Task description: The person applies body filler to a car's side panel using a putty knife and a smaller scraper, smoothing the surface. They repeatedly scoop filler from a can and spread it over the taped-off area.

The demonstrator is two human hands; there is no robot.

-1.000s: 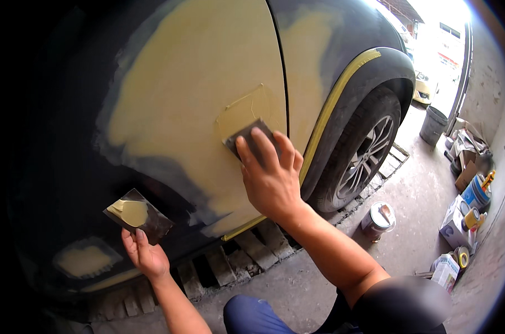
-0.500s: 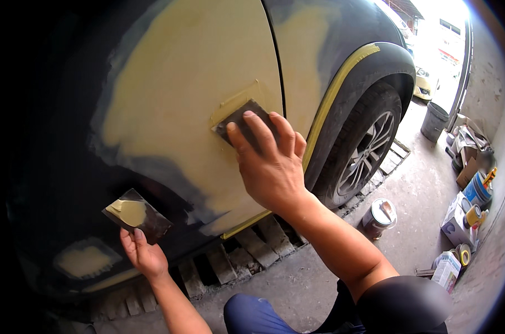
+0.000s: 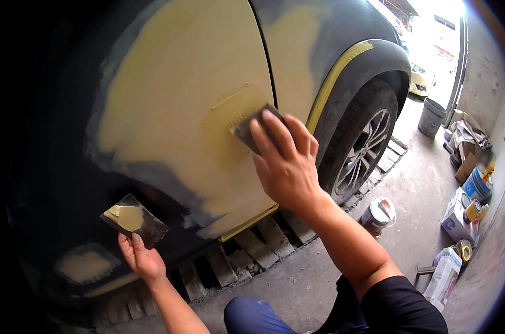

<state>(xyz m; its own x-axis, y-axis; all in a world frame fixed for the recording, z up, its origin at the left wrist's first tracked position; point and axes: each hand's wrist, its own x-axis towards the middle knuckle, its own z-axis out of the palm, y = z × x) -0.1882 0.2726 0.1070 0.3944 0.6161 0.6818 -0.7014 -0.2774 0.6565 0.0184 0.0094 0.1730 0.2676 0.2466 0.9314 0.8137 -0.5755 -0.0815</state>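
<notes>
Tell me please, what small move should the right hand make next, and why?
Perhaps the right hand should pass its dark spreader lightly over the paste patch, toward its upper edge, because thin raised ridges stand there and beside the spreader, while the surrounding panel looks smoother.

the left hand (image 3: 142,259) is being held low, pinched; the right hand (image 3: 290,167) (fingers (image 3: 280,133) spread) is being held higher.
</notes>
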